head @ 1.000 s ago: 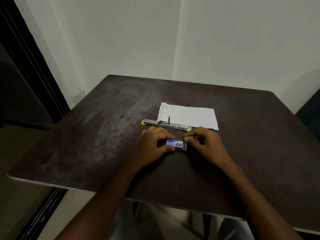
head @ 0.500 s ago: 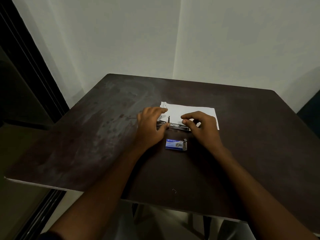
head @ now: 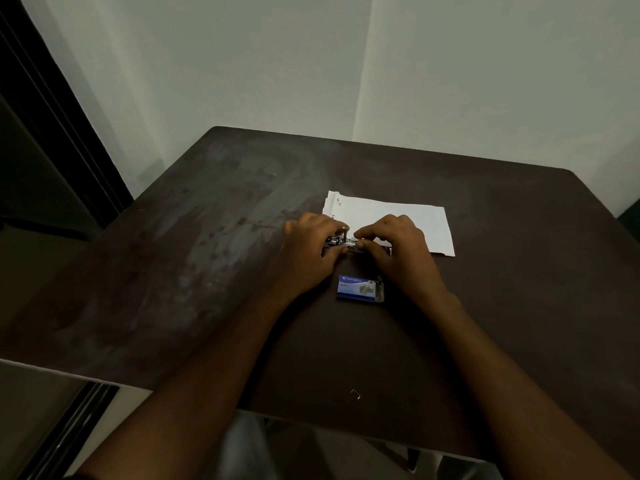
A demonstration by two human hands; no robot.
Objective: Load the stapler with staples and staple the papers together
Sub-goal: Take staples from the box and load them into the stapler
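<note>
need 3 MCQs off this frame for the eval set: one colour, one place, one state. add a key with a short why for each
1. The box is:
A. red
B. blue
C. green

2. The box lies:
A. nearer the person than the stapler
B. beyond it
C. on top of it

3. The left hand and right hand:
A. both hold the stapler
B. both hold the box
C. both hang open, touching nothing

Key:
1 B: its printed top is blue.
2 A: it sits apart from the stapler on the near side, between the two wrists.
3 A: both hands curl round the metal stapler, and neither touches the box.
</note>
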